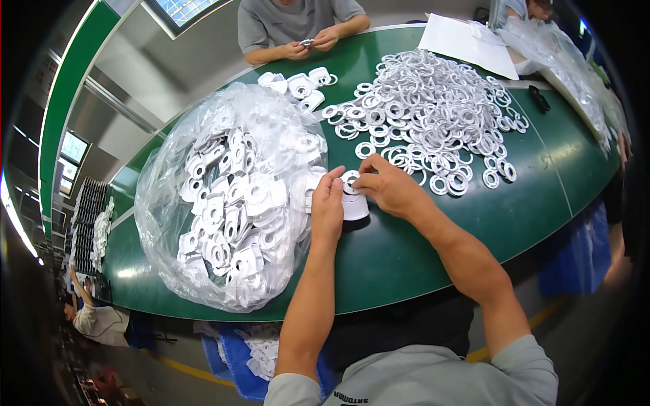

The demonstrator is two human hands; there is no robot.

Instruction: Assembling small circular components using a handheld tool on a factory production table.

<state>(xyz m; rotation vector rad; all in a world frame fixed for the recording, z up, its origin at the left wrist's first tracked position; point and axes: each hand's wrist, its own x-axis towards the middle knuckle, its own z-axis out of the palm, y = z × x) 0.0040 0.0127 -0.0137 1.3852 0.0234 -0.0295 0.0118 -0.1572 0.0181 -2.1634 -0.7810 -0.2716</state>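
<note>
Over the near middle of the table, my left hand is closed on the left side of a white plastic part with a flared, rounded lower end. A white ring with a dark centre shows at the upper end of that part. My right hand has its thumb and fingers pinched at the ring's right edge. Whether the ring lies loose on the part or is seated in it, I cannot tell. Just left of my left hand, a large clear plastic bag lies open, filled with similar white plastic parts.
A wide heap of white rings covers the far right of the green table. Across from me, a person handles a small part beside several white parts. A white sheet and a black object lie farther right.
</note>
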